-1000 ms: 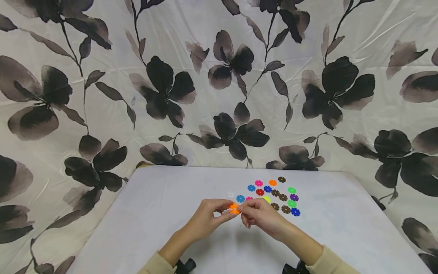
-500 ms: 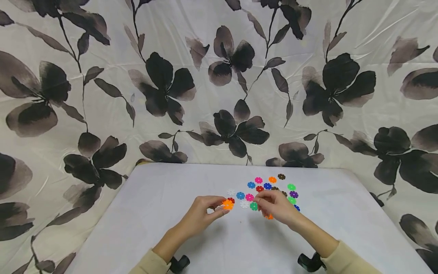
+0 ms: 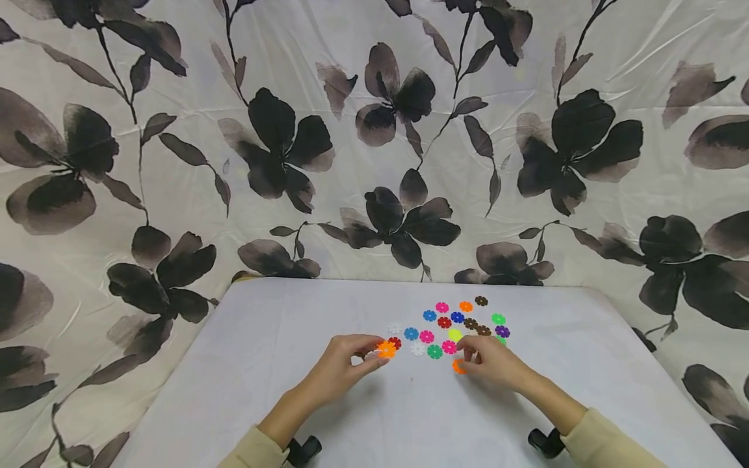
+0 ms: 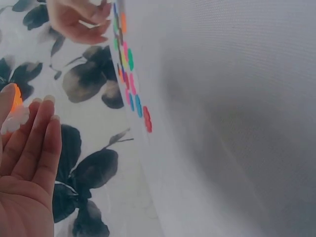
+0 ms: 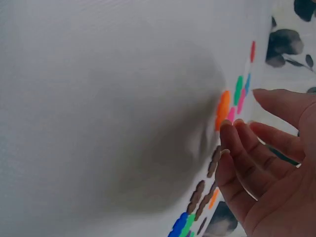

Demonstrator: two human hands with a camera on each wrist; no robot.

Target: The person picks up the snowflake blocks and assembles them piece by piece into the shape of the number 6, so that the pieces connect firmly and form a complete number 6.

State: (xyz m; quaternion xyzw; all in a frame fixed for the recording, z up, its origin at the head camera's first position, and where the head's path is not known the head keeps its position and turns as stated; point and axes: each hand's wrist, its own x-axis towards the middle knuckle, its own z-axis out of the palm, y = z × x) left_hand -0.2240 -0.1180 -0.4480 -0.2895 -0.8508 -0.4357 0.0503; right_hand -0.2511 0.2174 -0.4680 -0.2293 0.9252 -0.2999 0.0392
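My right hand (image 3: 494,364) grasps nothing; its fingers are loosely bent over the white table (image 3: 281,403). What matters most, as I judge it, is how that hand sits to the loose orange disc (image 3: 457,366): the disc lies flat on the table, just to the left of my right fingertips, which cover part of it in the head view. Whether I touch it I cannot tell. Being round, it has no long axis to line up with, so I need only mind its flat face and thin edge. My right hand is clearly the nearer one. My left hand (image 3: 345,364) is well apart from it, further left, with thumb and fingers pinching another piece, the held orange disc (image 3: 387,350); a whitish piece (image 4: 17,120) sits against that one, though I cannot tell whether the two interlock.

The loose disc is bright orange and thin, with a scalloped, flower-like rim; from my right wrist it shows nearly edge-on. A pink disc (image 3: 449,347) lies just beyond it, a green disc (image 3: 435,351) beyond and further left, and several brown discs (image 5: 197,196) near my right hand
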